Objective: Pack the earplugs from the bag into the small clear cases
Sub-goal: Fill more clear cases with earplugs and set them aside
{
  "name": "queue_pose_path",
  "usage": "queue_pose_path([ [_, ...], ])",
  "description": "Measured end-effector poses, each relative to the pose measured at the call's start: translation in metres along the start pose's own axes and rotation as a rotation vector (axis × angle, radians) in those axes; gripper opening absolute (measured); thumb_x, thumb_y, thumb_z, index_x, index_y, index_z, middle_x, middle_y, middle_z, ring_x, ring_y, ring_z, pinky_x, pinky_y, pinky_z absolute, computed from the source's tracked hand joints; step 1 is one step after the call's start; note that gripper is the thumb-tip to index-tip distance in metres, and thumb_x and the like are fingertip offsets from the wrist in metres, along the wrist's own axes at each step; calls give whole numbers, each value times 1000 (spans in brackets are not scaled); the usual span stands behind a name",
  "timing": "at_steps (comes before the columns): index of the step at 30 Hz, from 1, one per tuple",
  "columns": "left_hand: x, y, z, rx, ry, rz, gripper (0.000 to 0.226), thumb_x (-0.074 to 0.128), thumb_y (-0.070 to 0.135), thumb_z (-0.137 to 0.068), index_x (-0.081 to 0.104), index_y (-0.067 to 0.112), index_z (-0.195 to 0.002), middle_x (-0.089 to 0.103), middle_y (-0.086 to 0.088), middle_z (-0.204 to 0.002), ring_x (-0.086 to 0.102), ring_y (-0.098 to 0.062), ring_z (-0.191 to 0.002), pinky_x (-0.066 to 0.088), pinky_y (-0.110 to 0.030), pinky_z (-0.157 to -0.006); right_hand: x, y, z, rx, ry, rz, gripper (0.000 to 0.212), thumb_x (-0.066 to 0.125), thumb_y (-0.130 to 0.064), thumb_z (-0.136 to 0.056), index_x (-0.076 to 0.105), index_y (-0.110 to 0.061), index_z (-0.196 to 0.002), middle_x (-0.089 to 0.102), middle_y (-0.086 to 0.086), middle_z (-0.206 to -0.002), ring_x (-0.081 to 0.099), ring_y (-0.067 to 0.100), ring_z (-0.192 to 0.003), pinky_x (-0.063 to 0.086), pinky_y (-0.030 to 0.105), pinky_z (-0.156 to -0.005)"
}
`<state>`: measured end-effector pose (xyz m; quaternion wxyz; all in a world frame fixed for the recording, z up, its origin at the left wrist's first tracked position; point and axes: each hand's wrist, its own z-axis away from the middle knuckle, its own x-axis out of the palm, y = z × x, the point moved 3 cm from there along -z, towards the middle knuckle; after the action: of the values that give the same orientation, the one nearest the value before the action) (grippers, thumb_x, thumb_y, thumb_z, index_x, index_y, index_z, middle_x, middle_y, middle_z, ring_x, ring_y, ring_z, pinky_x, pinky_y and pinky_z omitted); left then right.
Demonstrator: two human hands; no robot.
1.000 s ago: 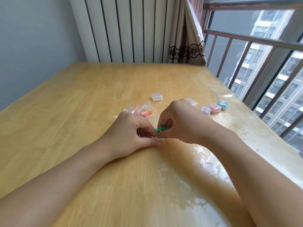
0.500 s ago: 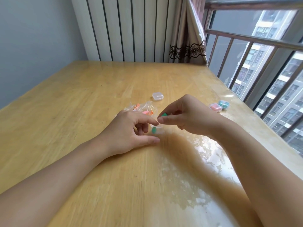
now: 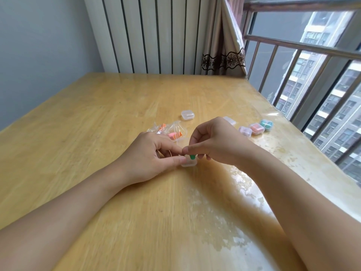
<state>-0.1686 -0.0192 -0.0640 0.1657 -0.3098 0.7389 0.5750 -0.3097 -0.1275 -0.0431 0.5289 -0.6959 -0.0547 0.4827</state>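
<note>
A small clear case (image 3: 189, 163) sits open on the wooden table (image 3: 97, 133) between my hands. My left hand (image 3: 150, 155) holds the case by its left side with thumb and forefinger. My right hand (image 3: 213, 139) pinches a green earplug (image 3: 192, 157) and holds it in the case's opening. Behind my left hand lies the clear plastic bag (image 3: 170, 132) with orange and pink earplugs inside.
An empty shut case (image 3: 187, 115) lies further back. To the right sit a clear case (image 3: 245, 131), a case with pink earplugs (image 3: 256, 128) and one with teal earplugs (image 3: 266, 124). Another clear case (image 3: 229, 120) peeks out behind my right hand. The window railing (image 3: 312, 49) runs along the right.
My right hand lifted with a green earplug, then came back down to the case. The left hand stayed on the case.
</note>
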Motion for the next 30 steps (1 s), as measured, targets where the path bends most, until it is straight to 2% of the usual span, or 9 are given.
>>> queue_pose_path([
  [2, 2, -3, 0, -53, 20, 16, 14, 84, 38, -72, 81, 33, -85, 69, -6, -69, 61, 4, -62, 31, -27, -120, 0, -1, 0, 11, -4, -4, 19, 88, -22, -75, 76, -7, -73, 72, 12, -65, 58, 11, -56, 47, 29, -56],
  [4, 3, -7, -1, -116, 19, 44, 15, 89, 29, -72, 80, 29, -84, 62, 1, -62, 56, 0, -57, 28, -27, -122, 1, 0, 0, 33, 17, 15, 23, 88, -26, -75, 77, -6, -73, 66, 4, -57, 55, 11, -54, 44, 26, -53],
  [9, 5, -8, -3, -180, -7, 92, 14, 88, 19, -74, 80, 24, -85, 54, 8, -59, 61, -9, -66, 24, -24, -123, -1, 5, -2, 109, 7, 22, 27, 87, -27, -76, 76, -2, -76, 59, -1, -48, 49, 12, -43, 42, 22, -49],
  [14, 3, -7, -2, -199, -11, 89, 18, 88, 20, -74, 81, 27, -88, 56, 2, -61, 70, -19, -92, 24, -11, -117, 1, 6, -3, 113, -101, -32, 13, 84, -16, -80, 78, -5, -83, 63, 6, -64, 55, 13, -59, 49, 19, -52],
  [16, 3, -7, -1, -205, -13, 87, 19, 88, 20, -74, 80, 29, -88, 59, -5, -63, 67, -12, -95, 31, -6, -109, 2, 7, -3, 101, -106, -39, 11, 82, -14, -81, 78, -4, -83, 63, 7, -65, 56, 16, -63, 50, 21, -53],
  [20, 2, -6, 1, -198, -25, 84, 21, 88, 20, -73, 80, 32, -88, 67, -22, -76, 65, 6, -98, 37, -15, -105, -1, 8, -5, 97, -136, -75, 11, 81, -16, -83, 78, -5, -82, 61, 10, -68, 52, 20, -66, 46, 27, -57],
  [22, 2, -6, 1, -204, -33, 86, 20, 89, 24, -72, 80, 32, -88, 68, -16, -75, 65, 0, -105, 39, -10, -97, -2, 9, -4, 101, -182, -54, 10, 81, -18, -83, 78, -8, -81, 61, 8, -69, 51, 18, -66, 46, 24, -56],
  [25, 2, -8, 1, -204, -44, 81, 19, 89, 29, -72, 80, 34, -88, 67, -12, -70, 58, 9, -115, 39, -16, -103, 0, 7, -3, 72, -170, 22, 10, 85, -20, -80, 78, -13, -77, 61, 4, -66, 50, 13, -58, 45, 21, -51],
  [30, 2, -5, 2, -190, -39, 57, 18, 88, 26, -71, 80, 34, -86, 60, -2, -70, 62, 13, -92, 37, -6, -80, -2, 8, -6, 47, -44, -33, 37, 94, -16, -66, 61, -11, -82, 67, 14, -83, 55, 15, -54, 53, 26, -53],
])
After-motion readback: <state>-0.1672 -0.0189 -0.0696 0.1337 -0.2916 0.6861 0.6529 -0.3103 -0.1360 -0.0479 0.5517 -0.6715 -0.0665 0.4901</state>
